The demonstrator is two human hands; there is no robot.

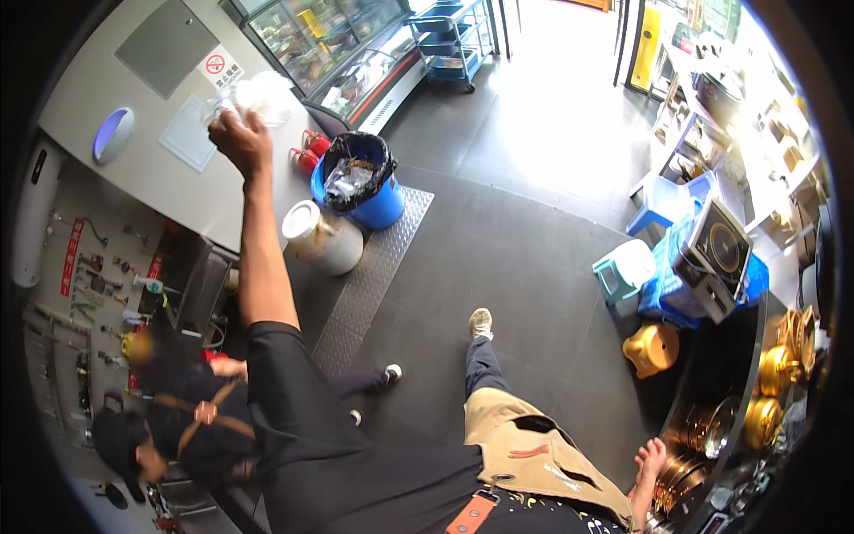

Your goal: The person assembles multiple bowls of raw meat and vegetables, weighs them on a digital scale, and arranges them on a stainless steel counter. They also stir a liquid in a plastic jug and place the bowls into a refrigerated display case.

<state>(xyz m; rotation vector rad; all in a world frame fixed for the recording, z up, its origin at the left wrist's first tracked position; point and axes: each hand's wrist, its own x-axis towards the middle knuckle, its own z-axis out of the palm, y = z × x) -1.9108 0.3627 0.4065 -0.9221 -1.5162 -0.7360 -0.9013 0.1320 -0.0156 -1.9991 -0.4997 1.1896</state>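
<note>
My left arm stretches out toward the far left, and my left hand (241,141) grips a crumpled, translucent white plastic bag (257,100). The bag is blurred; whether anything is inside, I cannot tell. Below and right of that hand stands a blue bin (380,205) with a black liner, holding clear plastic and brown waste. Beside it is a stained white plastic drum (330,247) with a lid. My right hand (650,459) hangs low at the right, fingers apart, holding nothing visible, close to copper-coloured pots (679,482) on the counter. A tan apron (534,444) covers my front.
A person in a black cap (123,424) bends at the left. Red fire extinguishers (315,143) stand behind the bin. At the right are a teal stool (624,270), a yellow stool (652,350) and an induction cooker (717,247). A wheeled cart (457,43) stands far back.
</note>
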